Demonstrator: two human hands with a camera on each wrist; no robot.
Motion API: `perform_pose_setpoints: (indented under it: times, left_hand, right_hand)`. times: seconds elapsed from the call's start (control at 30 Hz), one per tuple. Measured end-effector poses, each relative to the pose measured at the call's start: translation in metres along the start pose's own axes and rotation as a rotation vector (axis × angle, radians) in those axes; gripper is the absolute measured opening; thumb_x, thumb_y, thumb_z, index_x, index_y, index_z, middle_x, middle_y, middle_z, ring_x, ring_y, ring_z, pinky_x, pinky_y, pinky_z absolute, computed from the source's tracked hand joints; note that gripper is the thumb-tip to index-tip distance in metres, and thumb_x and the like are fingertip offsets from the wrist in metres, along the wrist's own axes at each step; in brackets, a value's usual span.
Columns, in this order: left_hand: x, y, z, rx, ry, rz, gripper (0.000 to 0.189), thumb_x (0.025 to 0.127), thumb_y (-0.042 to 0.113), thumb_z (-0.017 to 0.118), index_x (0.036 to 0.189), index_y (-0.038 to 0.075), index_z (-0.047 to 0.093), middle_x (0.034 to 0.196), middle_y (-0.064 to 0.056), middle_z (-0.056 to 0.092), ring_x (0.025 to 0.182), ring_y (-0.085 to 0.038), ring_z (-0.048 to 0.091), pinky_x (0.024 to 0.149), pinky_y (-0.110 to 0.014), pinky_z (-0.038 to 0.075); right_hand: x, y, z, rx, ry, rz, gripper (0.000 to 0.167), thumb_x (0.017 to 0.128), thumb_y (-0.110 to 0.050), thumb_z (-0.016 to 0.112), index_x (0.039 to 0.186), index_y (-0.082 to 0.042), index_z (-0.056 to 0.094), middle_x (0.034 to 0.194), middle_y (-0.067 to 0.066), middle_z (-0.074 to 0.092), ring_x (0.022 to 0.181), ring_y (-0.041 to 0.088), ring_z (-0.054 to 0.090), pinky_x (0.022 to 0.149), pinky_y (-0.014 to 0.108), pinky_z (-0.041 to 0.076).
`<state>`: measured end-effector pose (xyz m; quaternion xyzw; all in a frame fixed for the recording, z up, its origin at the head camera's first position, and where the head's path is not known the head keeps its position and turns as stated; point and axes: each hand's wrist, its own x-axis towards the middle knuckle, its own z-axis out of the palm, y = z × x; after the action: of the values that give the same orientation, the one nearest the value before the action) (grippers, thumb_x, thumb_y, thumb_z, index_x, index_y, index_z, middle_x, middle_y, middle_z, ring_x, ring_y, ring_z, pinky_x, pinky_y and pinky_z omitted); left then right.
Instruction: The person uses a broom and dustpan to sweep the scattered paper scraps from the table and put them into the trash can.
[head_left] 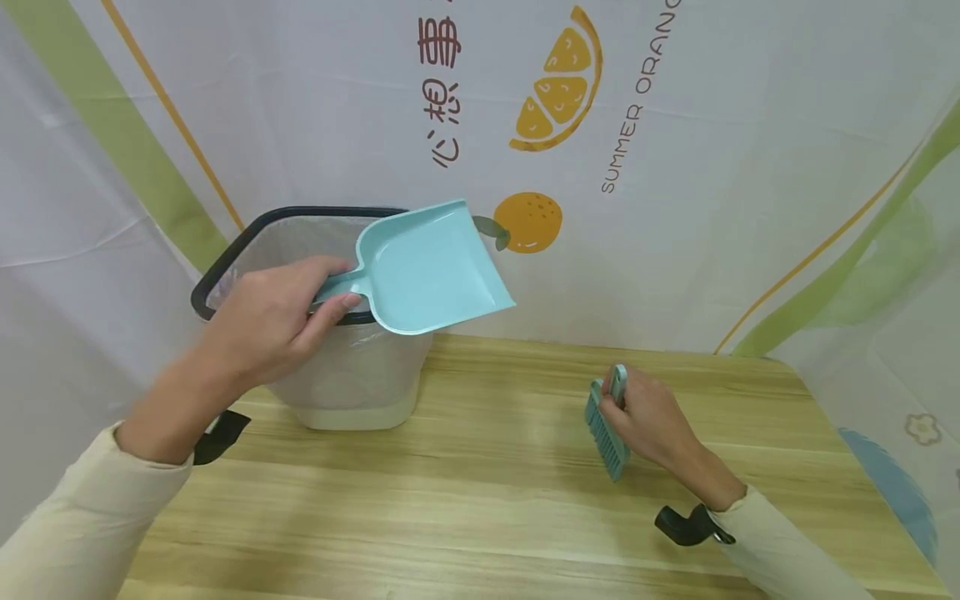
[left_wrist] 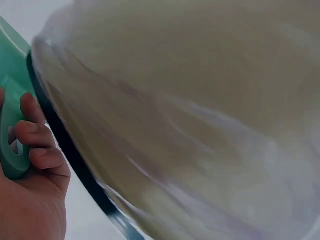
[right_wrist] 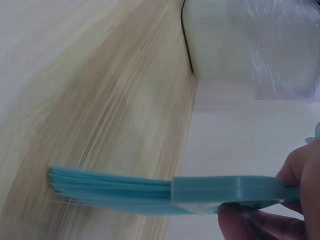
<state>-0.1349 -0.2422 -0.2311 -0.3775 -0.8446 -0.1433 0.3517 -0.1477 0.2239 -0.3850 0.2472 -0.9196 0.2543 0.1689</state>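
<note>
My left hand grips the handle of a light blue dustpan, its scoop pointing right above the rim of a bin. In the left wrist view, curled fingers wrap the dustpan handle beside the dark bin rim. At the right, my right hand holds a small blue hand brush, bristles downward. The right wrist view shows the brush bristles close over the wooden tabletop.
The bin has a black rim and a clear plastic liner, standing at the table's back left. A white curtain printed with oranges and lettering hangs behind the wooden table. Dark wrist mounts sit on both sleeves.
</note>
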Motion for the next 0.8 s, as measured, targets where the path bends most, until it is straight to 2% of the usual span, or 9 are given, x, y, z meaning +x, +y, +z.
perform_pose_setpoints:
  times: [0.13, 0.37, 0.57, 0.67, 0.8]
  left_hand:
    - [0.008, 0.010, 0.005, -0.024, -0.007, 0.026, 0.072, 0.118, 0.059, 0.036, 0.125, -0.005, 0.069, 0.100, -0.012, 0.073, 0.077, -0.027, 0.065, 0.067, -0.051, 0.055]
    - [0.017, 0.027, 0.018, -0.040, 0.004, 0.108, 0.065, 0.119, 0.054, 0.036, 0.119, -0.003, 0.068, 0.089, -0.008, 0.069, 0.069, -0.022, 0.059, 0.059, -0.045, 0.053]
    - [0.019, 0.044, 0.030, -0.084, -0.012, 0.170, 0.060, 0.121, 0.048, 0.036, 0.122, -0.004, 0.066, 0.090, -0.009, 0.071, 0.073, -0.022, 0.065, 0.061, -0.044, 0.059]
    - [0.018, 0.052, 0.036, -0.106, -0.022, 0.192, 0.058, 0.121, 0.047, 0.035, 0.122, -0.003, 0.065, 0.089, -0.006, 0.068, 0.072, -0.019, 0.063, 0.061, -0.041, 0.058]
    - [0.016, 0.061, 0.045, -0.129, -0.049, 0.206, 0.056, 0.121, 0.045, 0.035, 0.122, -0.003, 0.064, 0.087, -0.003, 0.065, 0.072, -0.017, 0.060, 0.063, -0.039, 0.057]
  right_hand:
    - [0.000, 0.000, 0.000, -0.001, 0.002, 0.002, 0.009, 0.101, -0.004, 0.060, 0.095, -0.008, 0.067, 0.076, -0.005, 0.060, 0.065, 0.009, 0.053, 0.057, 0.029, 0.047]
    - [0.000, 0.000, 0.002, -0.002, 0.010, -0.012, 0.010, 0.100, -0.004, 0.060, 0.094, -0.009, 0.066, 0.077, -0.004, 0.063, 0.068, 0.009, 0.059, 0.058, 0.031, 0.051]
    - [0.000, 0.000, 0.001, 0.007, -0.001, 0.013, 0.008, 0.098, -0.003, 0.061, 0.095, -0.008, 0.066, 0.077, -0.003, 0.063, 0.069, 0.010, 0.060, 0.057, 0.031, 0.051]
    - [0.000, 0.000, -0.001, 0.014, -0.007, 0.025, 0.006, 0.098, -0.004, 0.062, 0.096, -0.006, 0.066, 0.079, 0.000, 0.066, 0.069, 0.012, 0.061, 0.056, 0.031, 0.051]
    - [-0.001, -0.001, -0.002, 0.019, -0.016, 0.041, 0.012, 0.105, -0.012, 0.066, 0.095, -0.006, 0.065, 0.082, 0.001, 0.066, 0.070, 0.012, 0.062, 0.056, 0.032, 0.052]
